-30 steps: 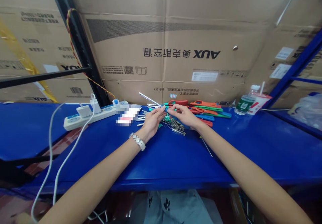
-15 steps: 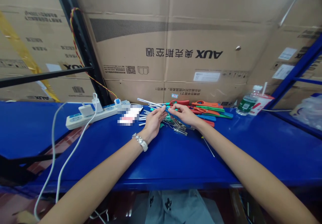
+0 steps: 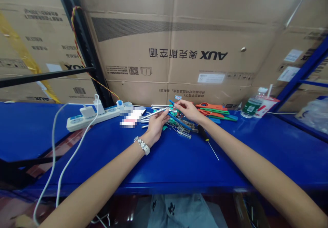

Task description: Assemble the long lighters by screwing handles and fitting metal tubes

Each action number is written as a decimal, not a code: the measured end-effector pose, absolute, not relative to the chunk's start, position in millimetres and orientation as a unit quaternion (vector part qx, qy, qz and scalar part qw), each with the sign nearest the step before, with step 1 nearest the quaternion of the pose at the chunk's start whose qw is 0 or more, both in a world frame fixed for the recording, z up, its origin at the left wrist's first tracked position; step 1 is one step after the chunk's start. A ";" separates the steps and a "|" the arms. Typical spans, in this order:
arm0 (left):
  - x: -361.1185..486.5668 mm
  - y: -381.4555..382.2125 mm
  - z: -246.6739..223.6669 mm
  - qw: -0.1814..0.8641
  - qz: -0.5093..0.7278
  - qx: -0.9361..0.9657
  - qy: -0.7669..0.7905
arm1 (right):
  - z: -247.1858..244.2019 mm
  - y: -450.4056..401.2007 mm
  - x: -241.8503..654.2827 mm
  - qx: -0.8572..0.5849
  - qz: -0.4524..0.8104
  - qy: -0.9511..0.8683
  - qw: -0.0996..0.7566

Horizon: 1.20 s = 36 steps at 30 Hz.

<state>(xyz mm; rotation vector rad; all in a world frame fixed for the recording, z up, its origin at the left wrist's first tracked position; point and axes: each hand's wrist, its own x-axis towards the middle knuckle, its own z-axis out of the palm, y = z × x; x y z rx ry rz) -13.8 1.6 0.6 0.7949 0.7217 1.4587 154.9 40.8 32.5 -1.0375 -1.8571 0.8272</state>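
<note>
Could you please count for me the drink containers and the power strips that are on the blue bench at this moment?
Plastic bottle: 1
Paper cup with straw: 1
Power strip: 1
Total: 3, all on the blue bench.

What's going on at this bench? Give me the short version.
A person works at a blue bench over a pile of tools. The left hand holds a thin metal rod by one end. The right hand pinches a blue-handled tool just above the pile. Red and green scissors lie behind the hands, a power strip to the left, a bottle and cup to the right.
</note>
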 end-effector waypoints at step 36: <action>-28.4 13.0 -1.6 0.452 0.682 0.456 0.350 | 23.9 51.9 151.0 -0.416 0.153 -0.829 0.342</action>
